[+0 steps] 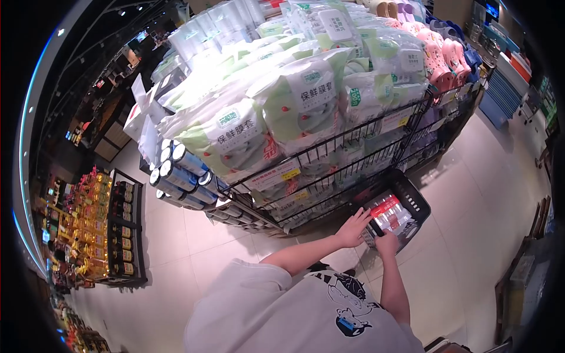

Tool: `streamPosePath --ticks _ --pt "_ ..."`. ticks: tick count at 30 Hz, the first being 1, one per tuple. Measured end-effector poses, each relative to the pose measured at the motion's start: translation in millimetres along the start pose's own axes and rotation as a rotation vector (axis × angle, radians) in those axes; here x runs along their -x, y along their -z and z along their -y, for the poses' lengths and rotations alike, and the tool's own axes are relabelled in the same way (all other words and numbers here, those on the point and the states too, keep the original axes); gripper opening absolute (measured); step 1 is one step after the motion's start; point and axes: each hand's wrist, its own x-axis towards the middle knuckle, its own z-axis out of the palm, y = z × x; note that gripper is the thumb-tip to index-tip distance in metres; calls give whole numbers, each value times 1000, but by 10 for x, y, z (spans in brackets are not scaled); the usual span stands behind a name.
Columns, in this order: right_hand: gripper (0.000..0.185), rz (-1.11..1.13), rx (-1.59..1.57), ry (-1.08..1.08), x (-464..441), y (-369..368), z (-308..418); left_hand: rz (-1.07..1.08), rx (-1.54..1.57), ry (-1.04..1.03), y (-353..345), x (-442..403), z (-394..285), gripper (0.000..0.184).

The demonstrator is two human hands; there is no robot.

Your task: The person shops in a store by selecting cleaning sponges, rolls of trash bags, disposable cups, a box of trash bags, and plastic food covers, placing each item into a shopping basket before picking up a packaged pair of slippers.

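Note:
A black shopping basket (pixel 419 203) sits low beside the wire rack, with a red and white plastic package (pixel 389 213) lying inside it. My left hand (pixel 352 229) is at the basket's near left side, fingers stretched out towards the package's left end. Whether those fingertips touch the package or the basket rim is unclear. Close by on the right, my right hand (pixel 386 242) is closed at the near edge of the basket and package. What lies in its fingers is hidden.
A black wire rack (pixel 329 147) holds bagged cling film covers (pixel 235 135), with blue-and-white cans (pixel 182 170) at its left end. Pink clogs (pixel 438 56) are at the far right. A shelf of oil bottles (pixel 97 229) stands left, across the tiled floor (pixel 170 235).

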Motion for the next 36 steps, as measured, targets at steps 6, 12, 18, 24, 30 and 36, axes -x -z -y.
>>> streamPosePath --ticks 6,12,18,24,30,36 --pt "39 32 -57 124 -27 -80 -198 -2 307 153 333 615 -38 41" --pt "38 -100 -410 581 -135 493 742 -1000 12 126 2579 1191 -400 16" --pt "24 82 -673 1095 455 1407 3195 -1559 -8 359 3928 1412 -114 65" --pt "37 167 -774 1098 444 1288 4365 -1252 568 389 4118 1395 427 63" --pt "42 191 -821 932 249 1208 4516 -1313 494 319 4132 1385 620 50" --pt "45 148 -876 865 111 1176 4574 -1312 407 570 4106 1405 639 36"
